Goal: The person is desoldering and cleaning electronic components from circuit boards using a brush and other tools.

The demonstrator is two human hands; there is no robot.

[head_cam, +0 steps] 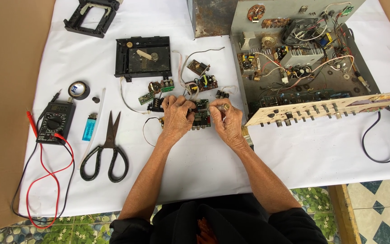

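My left hand point(177, 118) grips the left side of a small green circuit board point(202, 117) that rests on the white sheet point(213, 158). My right hand point(227, 122) is closed on a slim metal-tipped tool point(220, 107) whose tip points at the board's upper right edge. Thin wires run from the board up to other small circuit boards point(204, 82) just behind it. Much of the board is hidden under my fingers.
An opened grey electronics chassis point(303, 54) with a detached front panel point(321, 110) lies to the right. On the left are black scissors point(107, 151), a multimeter point(55, 121) with red and black leads, a blue lighter point(89, 126), a tape roll point(78, 89) and a black drive mechanism point(143, 56).
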